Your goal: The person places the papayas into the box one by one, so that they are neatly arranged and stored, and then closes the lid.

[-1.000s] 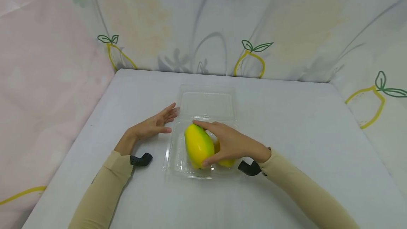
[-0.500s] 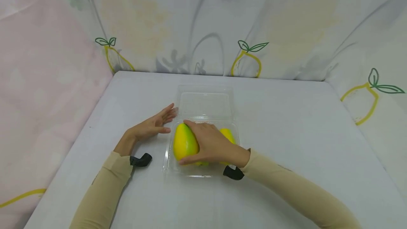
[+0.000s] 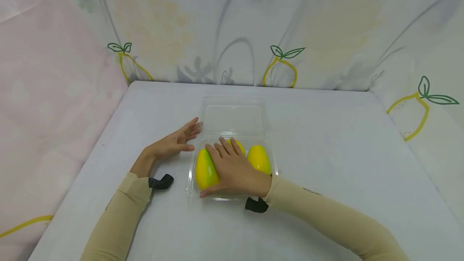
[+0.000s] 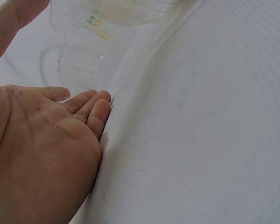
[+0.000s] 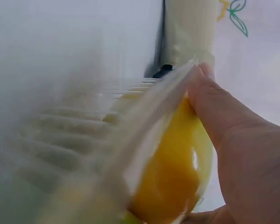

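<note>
My right hand (image 3: pixel 237 170) lies over the clear plastic clamshell box (image 3: pixel 272 160), its fingers spread and thumb stretched toward the box's front edge. Under its index finger and thumb sits a yellow-green mango (image 3: pixel 205 170) in the left part of the box. A second mango (image 3: pixel 237 146) peeks out at the back, mostly hidden by the fingers. To the right lies another mango (image 3: pixel 259 159). In the right wrist view a yellow mango (image 5: pixel 177 163) shows behind the clear wall, beside the thumb. My left hand (image 3: pixel 174 143) rests on its edge left of the box, palm facing it, fingertips near the hinge.
The box's lid (image 3: pixel 233 116) lies folded back flat on the white table (image 3: pixel 326 140). Lemon-print cloth (image 3: pixel 326 31) stands behind the table and along its sides. A black wrist camera mount (image 3: pixel 257 205) sits beneath the right wrist, close to the box's front edge.
My right hand has carried a mango leftward and lowered it into the left of the box; its fingers have then spread. The right mango has come into fuller view. My left hand stays put.
</note>
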Demonstrator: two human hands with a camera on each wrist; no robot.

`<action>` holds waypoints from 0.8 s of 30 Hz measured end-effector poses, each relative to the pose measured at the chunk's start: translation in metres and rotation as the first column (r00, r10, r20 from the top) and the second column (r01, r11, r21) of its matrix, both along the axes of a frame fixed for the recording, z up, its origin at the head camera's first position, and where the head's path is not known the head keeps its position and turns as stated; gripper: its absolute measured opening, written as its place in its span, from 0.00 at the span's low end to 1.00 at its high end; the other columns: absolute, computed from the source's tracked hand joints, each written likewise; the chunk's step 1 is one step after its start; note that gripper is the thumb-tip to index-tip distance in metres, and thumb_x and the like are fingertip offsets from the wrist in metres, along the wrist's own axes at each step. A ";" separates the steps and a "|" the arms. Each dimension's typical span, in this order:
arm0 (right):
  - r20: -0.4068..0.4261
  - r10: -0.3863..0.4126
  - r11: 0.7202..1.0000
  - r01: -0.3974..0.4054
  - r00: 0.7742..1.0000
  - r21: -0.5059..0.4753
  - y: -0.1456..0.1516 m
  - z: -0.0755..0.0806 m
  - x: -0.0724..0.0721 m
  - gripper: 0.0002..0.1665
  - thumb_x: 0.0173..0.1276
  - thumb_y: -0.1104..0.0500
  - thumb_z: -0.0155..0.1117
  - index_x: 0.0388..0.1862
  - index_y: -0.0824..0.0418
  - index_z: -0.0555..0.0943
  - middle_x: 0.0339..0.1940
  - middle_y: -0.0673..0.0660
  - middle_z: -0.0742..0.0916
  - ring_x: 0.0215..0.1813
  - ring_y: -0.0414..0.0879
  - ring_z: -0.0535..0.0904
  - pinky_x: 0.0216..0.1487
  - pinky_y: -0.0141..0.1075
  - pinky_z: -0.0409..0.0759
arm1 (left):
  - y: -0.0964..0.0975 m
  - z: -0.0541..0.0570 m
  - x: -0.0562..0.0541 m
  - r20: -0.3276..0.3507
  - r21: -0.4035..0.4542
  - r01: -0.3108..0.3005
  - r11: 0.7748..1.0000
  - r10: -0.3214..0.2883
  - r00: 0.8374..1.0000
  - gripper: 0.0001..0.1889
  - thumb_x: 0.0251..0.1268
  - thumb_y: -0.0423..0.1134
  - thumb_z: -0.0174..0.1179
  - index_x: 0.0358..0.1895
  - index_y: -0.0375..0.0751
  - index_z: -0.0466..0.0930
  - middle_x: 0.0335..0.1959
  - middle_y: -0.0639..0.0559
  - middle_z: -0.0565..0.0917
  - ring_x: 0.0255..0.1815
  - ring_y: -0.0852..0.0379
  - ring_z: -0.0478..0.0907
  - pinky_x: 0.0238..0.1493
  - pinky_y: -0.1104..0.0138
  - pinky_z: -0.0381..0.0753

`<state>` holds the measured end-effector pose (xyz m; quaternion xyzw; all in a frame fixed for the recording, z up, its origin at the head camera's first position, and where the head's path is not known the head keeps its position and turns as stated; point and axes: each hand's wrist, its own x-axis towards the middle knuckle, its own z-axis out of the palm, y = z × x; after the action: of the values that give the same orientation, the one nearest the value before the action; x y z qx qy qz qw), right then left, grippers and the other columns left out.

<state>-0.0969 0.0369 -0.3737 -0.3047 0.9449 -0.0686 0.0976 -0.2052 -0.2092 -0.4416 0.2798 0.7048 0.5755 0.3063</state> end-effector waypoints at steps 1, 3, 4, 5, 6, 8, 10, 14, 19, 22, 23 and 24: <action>0.001 -0.003 1.000 0.003 1.000 -0.004 0.001 0.000 0.000 0.72 0.45 0.18 0.63 0.79 0.58 0.53 0.75 0.59 0.68 0.81 0.57 0.50 0.80 0.55 0.43 | 0.000 0.000 0.000 0.001 -0.002 0.000 1.000 0.000 1.000 0.50 0.67 0.35 0.58 0.79 0.47 0.27 0.81 0.44 0.36 0.81 0.38 0.38 0.76 0.40 0.43; 0.001 -0.006 1.000 0.006 1.000 -0.021 0.001 -0.001 0.001 0.72 0.45 0.19 0.63 0.79 0.58 0.53 0.75 0.58 0.68 0.81 0.57 0.49 0.80 0.55 0.42 | 0.000 0.000 -0.001 0.000 -0.006 0.000 1.000 0.000 1.000 0.50 0.68 0.34 0.58 0.79 0.47 0.27 0.81 0.44 0.36 0.81 0.38 0.38 0.76 0.40 0.43; 0.001 -0.008 1.000 0.008 1.000 -0.028 0.002 -0.001 0.001 0.72 0.45 0.19 0.64 0.79 0.58 0.53 0.75 0.58 0.68 0.81 0.56 0.48 0.80 0.54 0.41 | 0.001 0.000 -0.001 0.002 -0.007 -0.001 1.000 0.001 1.000 0.50 0.68 0.34 0.58 0.79 0.47 0.27 0.81 0.44 0.36 0.81 0.38 0.38 0.76 0.39 0.43; 0.001 -0.009 0.999 0.009 1.000 -0.036 0.002 -0.002 0.001 0.73 0.45 0.19 0.64 0.79 0.58 0.52 0.75 0.57 0.68 0.81 0.56 0.47 0.80 0.54 0.40 | 0.001 0.000 -0.001 0.002 -0.008 -0.002 1.000 0.002 1.000 0.50 0.68 0.34 0.58 0.79 0.47 0.27 0.81 0.44 0.36 0.81 0.38 0.38 0.76 0.39 0.43; 0.002 -0.011 0.999 0.011 1.000 -0.044 0.003 -0.003 0.001 0.73 0.45 0.19 0.64 0.79 0.58 0.52 0.75 0.57 0.68 0.82 0.56 0.46 0.80 0.54 0.39 | 0.001 0.000 -0.001 0.003 -0.009 -0.002 1.000 0.002 1.000 0.50 0.68 0.34 0.57 0.79 0.47 0.27 0.81 0.43 0.36 0.81 0.38 0.37 0.76 0.39 0.43; -0.002 -0.012 0.998 0.012 1.000 -0.058 0.004 -0.004 0.002 0.73 0.45 0.19 0.64 0.79 0.58 0.52 0.75 0.56 0.68 0.82 0.55 0.45 0.80 0.54 0.38 | 0.001 0.001 0.000 0.004 -0.007 -0.001 1.000 0.001 1.000 0.50 0.67 0.34 0.58 0.79 0.47 0.27 0.81 0.43 0.35 0.81 0.37 0.37 0.76 0.39 0.42; 0.002 -0.016 0.997 0.016 1.000 -0.075 0.005 -0.006 0.002 0.73 0.44 0.19 0.65 0.80 0.58 0.51 0.76 0.55 0.67 0.82 0.55 0.44 0.80 0.55 0.37 | 0.001 0.002 0.000 0.007 -0.004 -0.001 1.000 0.001 1.000 0.50 0.67 0.35 0.58 0.79 0.47 0.27 0.81 0.43 0.35 0.81 0.37 0.37 0.76 0.39 0.42; 0.025 -0.028 0.991 0.031 0.999 -0.131 0.005 -0.011 0.002 0.73 0.44 0.20 0.67 0.80 0.57 0.51 0.77 0.54 0.66 0.82 0.54 0.42 0.79 0.57 0.36 | 0.001 0.002 0.001 0.003 -0.010 -0.001 1.000 0.001 1.000 0.51 0.67 0.36 0.59 0.79 0.47 0.27 0.81 0.43 0.35 0.81 0.37 0.37 0.76 0.39 0.41; 0.059 -0.036 0.978 0.048 0.998 -0.202 0.006 -0.015 0.002 0.73 0.44 0.23 0.70 0.80 0.57 0.50 0.79 0.54 0.62 0.83 0.53 0.39 0.78 0.59 0.32 | 0.001 0.001 0.001 0.000 -0.010 -0.003 1.000 0.003 1.000 0.50 0.67 0.36 0.58 0.79 0.47 0.27 0.81 0.43 0.36 0.81 0.37 0.37 0.76 0.39 0.41; 0.058 -0.032 0.971 0.045 0.998 -0.234 0.007 -0.016 0.002 0.74 0.43 0.23 0.71 0.80 0.58 0.51 0.79 0.54 0.61 0.83 0.54 0.38 0.78 0.59 0.31 | 0.002 0.002 0.001 0.003 -0.010 -0.005 1.000 0.005 1.000 0.50 0.67 0.36 0.58 0.79 0.47 0.28 0.81 0.43 0.36 0.81 0.37 0.37 0.76 0.39 0.41; 0.058 -0.029 0.969 0.043 0.998 -0.245 0.008 -0.015 0.002 0.74 0.43 0.23 0.71 0.80 0.58 0.51 0.80 0.54 0.61 0.83 0.54 0.38 0.78 0.59 0.30 | 0.002 0.002 0.001 0.003 -0.012 -0.005 1.000 0.005 1.000 0.50 0.67 0.36 0.59 0.79 0.47 0.28 0.81 0.43 0.36 0.81 0.37 0.37 0.76 0.39 0.41; 0.057 -0.027 0.965 0.041 0.998 -0.260 0.008 -0.015 0.002 0.74 0.43 0.24 0.71 0.80 0.58 0.51 0.80 0.55 0.61 0.83 0.54 0.37 0.78 0.59 0.30 | 0.002 0.002 0.001 0.003 -0.012 -0.006 1.000 0.006 1.000 0.50 0.67 0.37 0.59 0.79 0.48 0.28 0.81 0.43 0.36 0.81 0.37 0.37 0.76 0.39 0.41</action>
<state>-0.0953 0.0453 -0.3884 -0.2968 0.9298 -0.2024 0.0804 -0.2041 -0.2072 -0.4398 0.2750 0.7086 0.5725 0.3074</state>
